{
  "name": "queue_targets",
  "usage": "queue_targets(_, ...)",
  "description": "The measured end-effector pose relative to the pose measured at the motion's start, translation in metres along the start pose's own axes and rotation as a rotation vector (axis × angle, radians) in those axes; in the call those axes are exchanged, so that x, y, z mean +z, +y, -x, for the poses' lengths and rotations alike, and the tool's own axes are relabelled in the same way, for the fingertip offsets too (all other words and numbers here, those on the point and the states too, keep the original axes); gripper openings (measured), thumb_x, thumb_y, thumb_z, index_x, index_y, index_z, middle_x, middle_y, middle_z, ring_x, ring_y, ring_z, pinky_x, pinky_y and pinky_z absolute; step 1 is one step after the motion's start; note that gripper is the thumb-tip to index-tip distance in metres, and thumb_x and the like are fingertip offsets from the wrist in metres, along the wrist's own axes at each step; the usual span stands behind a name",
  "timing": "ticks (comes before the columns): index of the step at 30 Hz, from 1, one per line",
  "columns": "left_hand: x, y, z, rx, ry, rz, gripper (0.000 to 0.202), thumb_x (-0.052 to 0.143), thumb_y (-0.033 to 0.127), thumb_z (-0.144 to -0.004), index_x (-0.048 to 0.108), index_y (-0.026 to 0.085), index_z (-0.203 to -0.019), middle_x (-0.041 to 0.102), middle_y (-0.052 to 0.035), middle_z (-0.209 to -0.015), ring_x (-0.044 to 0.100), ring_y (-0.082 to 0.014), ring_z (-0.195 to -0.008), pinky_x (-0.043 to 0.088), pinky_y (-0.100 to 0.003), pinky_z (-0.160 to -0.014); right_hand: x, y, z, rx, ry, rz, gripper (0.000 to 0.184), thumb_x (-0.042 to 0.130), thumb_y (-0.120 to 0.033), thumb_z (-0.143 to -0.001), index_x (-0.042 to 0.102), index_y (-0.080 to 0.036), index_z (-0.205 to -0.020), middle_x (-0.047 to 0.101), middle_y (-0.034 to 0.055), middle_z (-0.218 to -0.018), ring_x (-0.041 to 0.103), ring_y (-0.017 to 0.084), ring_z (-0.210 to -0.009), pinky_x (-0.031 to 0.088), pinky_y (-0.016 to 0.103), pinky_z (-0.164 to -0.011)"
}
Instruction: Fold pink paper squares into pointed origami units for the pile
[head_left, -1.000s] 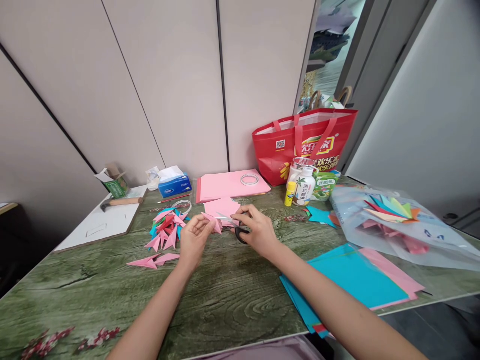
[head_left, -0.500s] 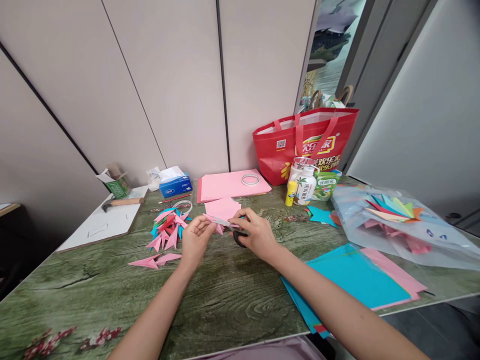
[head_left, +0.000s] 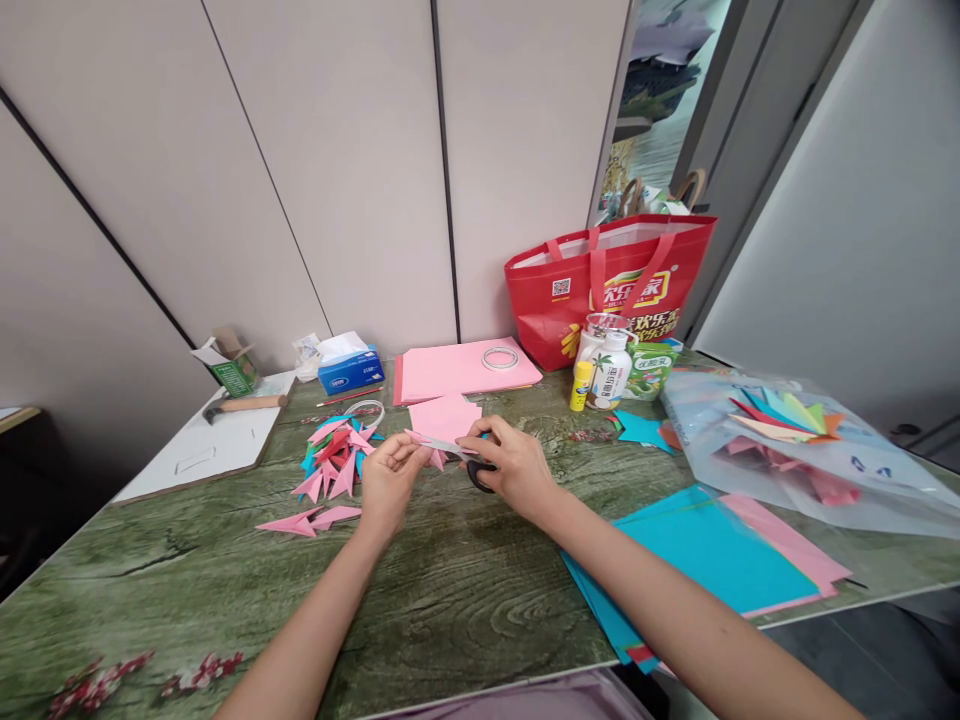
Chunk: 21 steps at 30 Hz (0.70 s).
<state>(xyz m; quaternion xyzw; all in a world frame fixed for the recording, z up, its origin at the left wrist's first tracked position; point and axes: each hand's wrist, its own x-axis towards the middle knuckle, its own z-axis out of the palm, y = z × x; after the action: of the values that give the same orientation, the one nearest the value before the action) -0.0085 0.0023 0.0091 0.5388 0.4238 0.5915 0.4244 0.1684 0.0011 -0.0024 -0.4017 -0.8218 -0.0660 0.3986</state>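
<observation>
While left hand pinches folded pink paper piece between thumb and fingers, likely steadying it against blades, right hand grasps black-handled scissors by handles. Piece sits between hands over wood-patterned tabletop: small, pointed, partly hidden. Beyond, pink sheets; leftward, folded-paper pile, pink mixed with red and blue.
</observation>
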Motion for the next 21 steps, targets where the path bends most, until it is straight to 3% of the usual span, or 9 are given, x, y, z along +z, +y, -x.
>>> queue_targets(11,0.0,0.0013,0.0006,-0.004,-0.013,0.01,0.013,0.068,0.021,-0.06,0.06,0.015,-0.067,0.063,0.002,-0.06,0.057,-0.0103,-0.056,0.042,-0.02,-0.058,-0.0024,0.0038,0.0014,-0.011,-0.029,0.053,0.033,0.058,-0.01,-0.069,0.058,-0.024,-0.099,0.056,0.0008,-0.097,0.052,0.01,-0.066,0.036,0.021,-0.058)
queue_targets(17,0.0009,0.0024,0.0008,-0.004,-0.021,0.004,0.014,0.068,0.022,-0.061,0.058,0.014,-0.066,0.061,0.0023,-0.059,0.056,-0.0099,-0.056,0.042,-0.019,-0.057,-0.0011,0.0042,0.0018,0.004,-0.029,0.063,0.031,0.057,-0.011,-0.071,0.059,-0.025,-0.098,0.056,0.0005,-0.096,0.054,0.009,-0.066,0.036,0.02,-0.055)
queue_targets(21,0.0006,0.0033,0.0003,-0.007,-0.055,0.003,0.017,0.066,0.025,-0.064,0.059,0.015,-0.075,0.062,0.002,-0.061,0.056,-0.0103,-0.057,0.044,-0.02,-0.059,0.0016,0.0052,0.0022,0.036,-0.019,0.033,0.026,0.057,-0.015,-0.073,0.059,-0.025,-0.097,0.057,-0.0002,-0.095,0.055,0.009,-0.066,0.037,0.02,-0.055)
